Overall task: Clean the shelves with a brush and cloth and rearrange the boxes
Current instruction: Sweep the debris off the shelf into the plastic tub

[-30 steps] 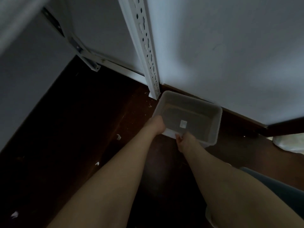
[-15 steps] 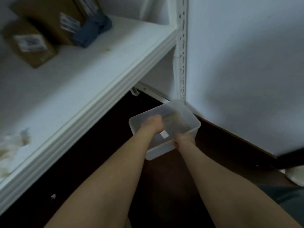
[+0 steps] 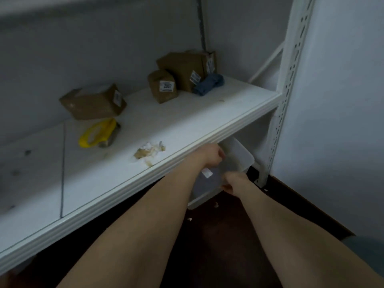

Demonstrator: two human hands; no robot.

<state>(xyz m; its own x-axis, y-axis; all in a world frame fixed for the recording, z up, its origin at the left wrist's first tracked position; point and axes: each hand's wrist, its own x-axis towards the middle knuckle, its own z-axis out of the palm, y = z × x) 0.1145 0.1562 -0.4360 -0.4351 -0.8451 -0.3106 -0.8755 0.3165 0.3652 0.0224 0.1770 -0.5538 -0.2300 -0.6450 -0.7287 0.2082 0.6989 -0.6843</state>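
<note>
Both hands on the translucent plastic bin [image 3: 239, 163], a shallow rectangular tub with a small white sticker on it. Left hand [image 3: 209, 155] is curled over the rim on the side toward the shelf; right hand [image 3: 232, 182] pinches the near rim. The bin sits tilted just below the front lip of the white shelf board [image 3: 207, 129], close to the white perforated upright post [image 3: 291, 80]; cannot tell if it clears the floor. Likely step: bringing the bin up as a catch tray for the small pile of pale scraps and crumbs [image 3: 149, 152] lying near the shelf edge. The next move probably calls for setting the rim flush under the lip beside that pile, then freeing one hand for the yellow-handled brush [image 3: 97, 134], which lies further back on the shelf. The board looks dusty, with grey smudges toward the left. Three brown cardboard boxes with white labels stand at the back: one flat [image 3: 93, 102], one small [image 3: 163, 86], one larger [image 3: 185, 69], with a crumpled blue cloth [image 3: 208, 84] touching the larger one. Dark wooden floor [image 3: 218, 235] carries a few pale bits under the bin. Grey wall behind, pale wall [image 3: 342, 100] to the right; light is dim.
</note>
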